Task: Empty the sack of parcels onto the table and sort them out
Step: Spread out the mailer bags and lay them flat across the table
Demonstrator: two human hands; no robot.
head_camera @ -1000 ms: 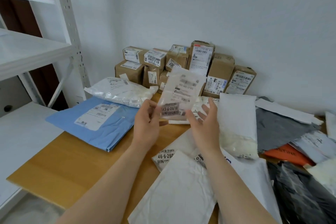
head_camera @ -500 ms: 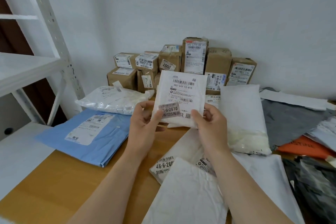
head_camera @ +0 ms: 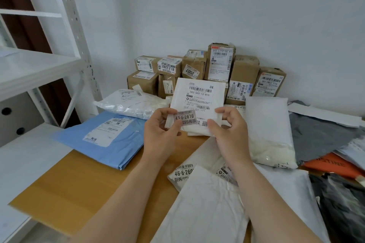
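- A small flat white mailer parcel [head_camera: 197, 102] with a printed barcode label is held upright at the centre of the frame, above the table and facing the camera.
- The left hand [head_camera: 160, 134] pinches the parcel's lower left corner, its thumb lying beside a grey sticker [head_camera: 184, 118] that reads 43-6-2610.
- The right hand [head_camera: 229, 134] pinches the lower right edge, thumb in front and curled fingers behind.
- The light brown wooden table [head_camera: 79, 183] fills the lower half of the frame.
- A flat blue plastic mailer [head_camera: 110, 138] with a white label lies at centre left.
- Just behind it lies a crinkled white plastic bag [head_camera: 130, 104], touching its far edge.
- A stack of brown cardboard boxes [head_camera: 245, 73] with shipping labels stands against the white wall, behind the held parcel.
- Right of the hands lies a tall white padded pouch [head_camera: 270, 130].
- Further right are a grey plastic mailer [head_camera: 316, 136], an orange parcel [head_camera: 333, 165] and, at the lower right, a black plastic bag [head_camera: 343, 207].
- Under the forearms lies a creased white paper envelope [head_camera: 203, 207]. It overlaps a white mailer [head_camera: 183, 173] whose label begins 46-6-260.
- White metal shelving [head_camera: 39, 69] stands at the upper left of the frame.
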